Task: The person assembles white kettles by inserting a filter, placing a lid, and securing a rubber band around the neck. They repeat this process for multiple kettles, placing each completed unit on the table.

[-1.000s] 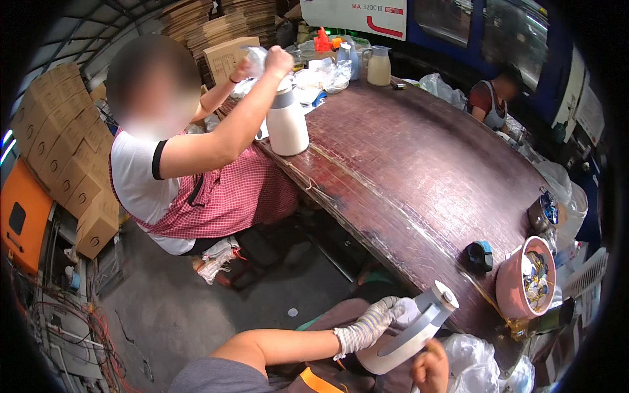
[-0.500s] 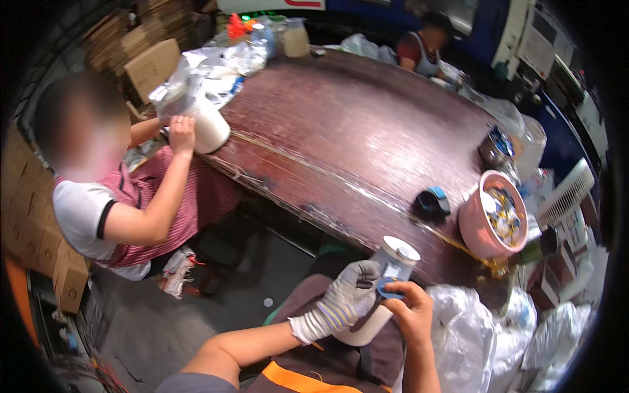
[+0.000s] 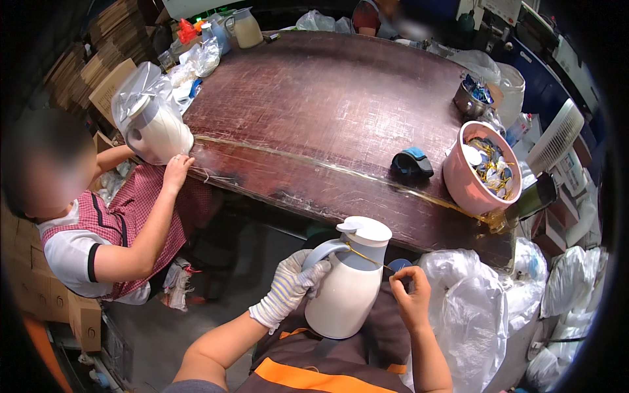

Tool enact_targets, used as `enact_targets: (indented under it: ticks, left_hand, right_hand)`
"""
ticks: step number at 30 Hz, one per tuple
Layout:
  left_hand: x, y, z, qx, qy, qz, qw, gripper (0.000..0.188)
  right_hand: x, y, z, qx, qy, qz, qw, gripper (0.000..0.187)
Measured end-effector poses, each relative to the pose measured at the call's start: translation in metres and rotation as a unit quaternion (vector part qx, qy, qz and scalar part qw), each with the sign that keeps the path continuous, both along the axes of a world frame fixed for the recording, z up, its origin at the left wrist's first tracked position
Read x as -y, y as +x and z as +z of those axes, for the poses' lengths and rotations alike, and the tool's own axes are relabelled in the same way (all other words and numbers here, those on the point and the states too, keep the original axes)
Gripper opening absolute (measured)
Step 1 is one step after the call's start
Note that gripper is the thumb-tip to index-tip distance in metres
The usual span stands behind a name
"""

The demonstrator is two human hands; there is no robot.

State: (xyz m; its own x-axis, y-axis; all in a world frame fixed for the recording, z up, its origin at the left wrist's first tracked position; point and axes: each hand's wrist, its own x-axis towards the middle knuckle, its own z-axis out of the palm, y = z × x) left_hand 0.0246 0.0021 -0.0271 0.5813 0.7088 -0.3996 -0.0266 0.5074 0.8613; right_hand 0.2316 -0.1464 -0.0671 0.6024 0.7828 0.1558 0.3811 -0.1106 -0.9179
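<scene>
A white vacuum jug [image 3: 344, 301] with a grey neck stands nearly upright at my lap. My left hand [image 3: 291, 285], in a striped knitted glove, is closed round its grey handle [image 3: 324, 251]. A thin gold cord [image 3: 363, 255] runs from the handle across the neck toward my right hand [image 3: 411, 298]. That bare hand is in a pinch, apparently on the cord's end, just right of the jug. Beside its fingertips hangs a round dark blue tag [image 3: 399, 264]. Where exactly the cord is fastened cannot be made out.
A large worn table [image 3: 327, 131] lies ahead, holding a pink bucket [image 3: 452, 171] of corded tags, a black-and-blue object [image 3: 413, 163] and a metal pot [image 3: 468, 103]. A co-worker at left handles a bagged jug [image 3: 164, 134]. Clear plastic bags [image 3: 462, 314] sit at my right.
My left hand now grips the jug's handle, and the jug is more upright. My right hand has drawn away from it, stretching the cord. The co-worker's hand is lower on the other jug.
</scene>
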Motion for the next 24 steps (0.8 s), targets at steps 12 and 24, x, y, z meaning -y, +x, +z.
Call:
enact_targets:
  ticks: [12, 24]
  left_hand:
    - [-0.022, -0.024, 0.087, -0.018, 0.067, 0.061, 0.996, 0.024]
    - [-0.184, -0.048, 0.022, 0.086, 0.355, 0.303, 0.88, 0.028]
  right_hand:
    - [0.003, -0.012, -0.016, -0.348, -0.016, 0.121, 0.929, 0.017]
    - [0.031, -0.039, -0.068, -0.44, -0.104, 0.136, 0.881, 0.033]
